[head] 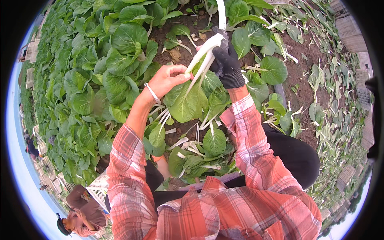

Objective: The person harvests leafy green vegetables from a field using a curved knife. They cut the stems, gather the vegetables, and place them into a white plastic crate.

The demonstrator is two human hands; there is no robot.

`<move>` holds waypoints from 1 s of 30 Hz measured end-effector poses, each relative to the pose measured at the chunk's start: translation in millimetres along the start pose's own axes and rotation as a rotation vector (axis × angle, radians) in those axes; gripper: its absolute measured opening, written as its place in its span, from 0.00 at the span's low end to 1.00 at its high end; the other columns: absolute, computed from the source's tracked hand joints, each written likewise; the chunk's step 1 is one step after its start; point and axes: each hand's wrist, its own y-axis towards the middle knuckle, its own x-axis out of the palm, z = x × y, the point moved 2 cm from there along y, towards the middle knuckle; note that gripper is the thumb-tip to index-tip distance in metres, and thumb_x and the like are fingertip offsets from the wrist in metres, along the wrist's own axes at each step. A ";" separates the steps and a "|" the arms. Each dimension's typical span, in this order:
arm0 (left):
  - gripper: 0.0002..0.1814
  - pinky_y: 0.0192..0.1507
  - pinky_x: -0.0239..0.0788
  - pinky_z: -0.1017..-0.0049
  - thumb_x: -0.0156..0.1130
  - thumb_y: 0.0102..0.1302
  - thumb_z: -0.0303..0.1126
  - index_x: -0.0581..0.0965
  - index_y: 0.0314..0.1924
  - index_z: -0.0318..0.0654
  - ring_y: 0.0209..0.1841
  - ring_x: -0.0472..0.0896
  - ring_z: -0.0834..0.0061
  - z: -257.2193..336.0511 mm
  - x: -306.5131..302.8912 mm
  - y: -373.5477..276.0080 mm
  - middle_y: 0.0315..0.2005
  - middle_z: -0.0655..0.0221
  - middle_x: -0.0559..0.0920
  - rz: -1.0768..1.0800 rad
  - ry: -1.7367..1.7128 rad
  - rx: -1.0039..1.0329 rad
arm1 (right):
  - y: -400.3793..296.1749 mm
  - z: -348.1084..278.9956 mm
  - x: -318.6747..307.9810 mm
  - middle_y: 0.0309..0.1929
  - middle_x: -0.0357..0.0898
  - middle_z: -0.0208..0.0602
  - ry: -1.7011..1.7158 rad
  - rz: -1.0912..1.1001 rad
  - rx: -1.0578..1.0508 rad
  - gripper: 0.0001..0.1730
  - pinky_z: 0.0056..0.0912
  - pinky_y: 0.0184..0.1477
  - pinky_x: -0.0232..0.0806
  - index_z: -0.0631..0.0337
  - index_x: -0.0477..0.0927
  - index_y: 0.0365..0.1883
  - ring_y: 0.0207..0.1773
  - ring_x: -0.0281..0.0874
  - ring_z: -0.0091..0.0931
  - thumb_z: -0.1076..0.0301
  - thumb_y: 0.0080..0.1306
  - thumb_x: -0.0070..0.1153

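Note:
A leafy green with thick white stalks, like bok choy (pixel 207 54), is held between my two hands, its base up and its leaves hanging down. My bare left hand (pixel 172 78), with a white band at the wrist, pinches a stalk between thumb and fingers. My right hand (pixel 226 61), in a black glove, is closed round the stalk base and also touches the lower end of a white curved bar (pixel 221 15); whether it is a tool handle cannot be told. Cut leaves and white stalk pieces (pixel 192 156) lie on the soil beneath my hands.
Dense rows of growing greens (pixel 90 75) fill the left. Brown soil with scattered leaves (pixel 303 75) lies right. Pale crates (pixel 349 33) line the far right edge. A person in a dark cap (pixel 87 213) is at lower left beside a white crate (pixel 100 187). My dark-trousered knee (pixel 291 156) juts right.

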 end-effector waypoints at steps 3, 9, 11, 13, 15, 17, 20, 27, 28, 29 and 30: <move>0.29 0.51 0.62 0.73 0.66 0.49 0.44 0.73 0.48 0.33 0.46 0.72 0.73 9.5 36.5 -38.1 0.44 0.64 0.74 0.562 0.718 0.259 | -23.5 4.6 -11.0 0.40 0.74 0.50 -0.177 -0.005 0.154 0.27 0.38 0.44 0.73 0.68 0.62 0.52 0.41 0.77 0.39 0.69 0.56 0.54; 0.40 0.42 0.69 0.70 0.70 0.44 0.39 0.63 0.54 0.29 0.35 0.77 0.70 -65.8 95.5 -32.0 0.38 0.61 0.76 0.298 -0.406 -0.102 | -65.9 53.7 -9.8 0.29 0.75 0.29 -0.161 0.111 0.193 0.28 0.18 0.19 0.59 0.64 0.66 0.53 0.18 0.66 0.16 0.67 0.55 0.59; 0.24 0.34 0.69 0.69 0.66 0.45 0.37 0.74 0.43 0.36 0.27 0.78 0.68 -80.8 80.8 -14.5 0.26 0.65 0.78 0.499 -0.024 -0.064 | -64.1 55.1 -28.5 0.26 0.77 0.31 -0.210 0.184 0.243 0.22 0.19 0.14 0.56 0.65 0.68 0.49 0.13 0.63 0.17 0.64 0.58 0.56; 0.16 0.35 0.70 0.67 0.63 0.45 0.34 0.76 0.36 0.39 0.29 0.79 0.60 -73.6 59.6 18.3 0.36 0.59 0.77 0.542 0.535 -0.169 | -57.6 75.9 -60.8 0.22 0.78 0.31 -0.366 0.331 0.275 0.18 0.19 0.11 0.52 0.63 0.70 0.45 0.09 0.60 0.17 0.61 0.61 0.52; 0.20 0.37 0.70 0.63 0.63 0.44 0.34 0.76 0.41 0.41 0.32 0.78 0.53 -84.5 32.4 39.4 0.53 0.48 0.66 0.482 0.989 -0.195 | -53.4 95.4 -80.2 0.20 0.78 0.30 -0.425 0.412 0.330 0.18 0.19 0.11 0.52 0.62 0.70 0.45 0.09 0.59 0.16 0.61 0.61 0.52; 0.18 0.42 0.70 0.67 0.63 0.44 0.34 0.77 0.40 0.46 0.39 0.79 0.56 -118.8 5.2 43.4 0.62 0.44 0.50 0.356 1.200 -0.542 | -44.5 106.1 -86.3 0.20 0.77 0.31 -0.568 0.317 0.374 0.24 0.21 0.15 0.56 0.65 0.69 0.49 0.11 0.63 0.18 0.58 0.60 0.53; 0.21 0.43 0.71 0.68 0.64 0.43 0.31 0.76 0.42 0.43 0.41 0.78 0.56 -161.8 -16.6 22.1 0.62 0.46 0.53 0.279 1.231 -0.718 | -19.0 138.3 -100.4 0.19 0.77 0.32 -0.865 0.171 0.440 0.30 0.22 0.25 0.63 0.67 0.68 0.50 0.20 0.71 0.20 0.53 0.57 0.55; 0.19 0.42 0.71 0.67 0.65 0.41 0.24 0.74 0.37 0.34 0.43 0.76 0.59 -182.7 -26.1 -4.1 0.55 0.57 0.66 0.475 1.255 -0.317 | 63.3 175.3 -81.9 0.38 0.76 0.52 -1.639 -0.453 0.497 0.31 0.44 0.45 0.64 0.56 0.69 0.49 0.42 0.74 0.44 0.42 0.55 0.49; 0.19 0.41 0.71 0.67 0.65 0.39 0.24 0.74 0.36 0.35 0.43 0.76 0.59 -181.6 -24.8 -3.3 0.51 0.59 0.69 0.486 1.244 -0.289 | 69.8 179.3 -82.3 0.40 0.76 0.51 -1.642 -0.476 0.507 0.28 0.43 0.46 0.64 0.55 0.69 0.46 0.44 0.74 0.44 0.43 0.55 0.48; 0.17 0.40 0.71 0.66 0.65 0.40 0.24 0.74 0.35 0.35 0.42 0.76 0.60 -183.2 -23.8 -1.6 0.49 0.59 0.70 0.481 1.237 -0.274 | 73.9 182.9 -83.6 0.40 0.76 0.51 -1.651 -0.491 0.520 0.28 0.43 0.46 0.64 0.55 0.69 0.46 0.44 0.74 0.44 0.43 0.55 0.48; 0.16 0.39 0.71 0.66 0.64 0.40 0.23 0.74 0.33 0.35 0.41 0.75 0.60 -184.4 -24.0 -2.5 0.47 0.60 0.70 0.482 1.230 -0.264 | 77.3 185.0 -79.5 0.40 0.76 0.50 -1.659 -0.514 0.530 0.28 0.43 0.47 0.64 0.55 0.69 0.46 0.45 0.74 0.44 0.44 0.55 0.48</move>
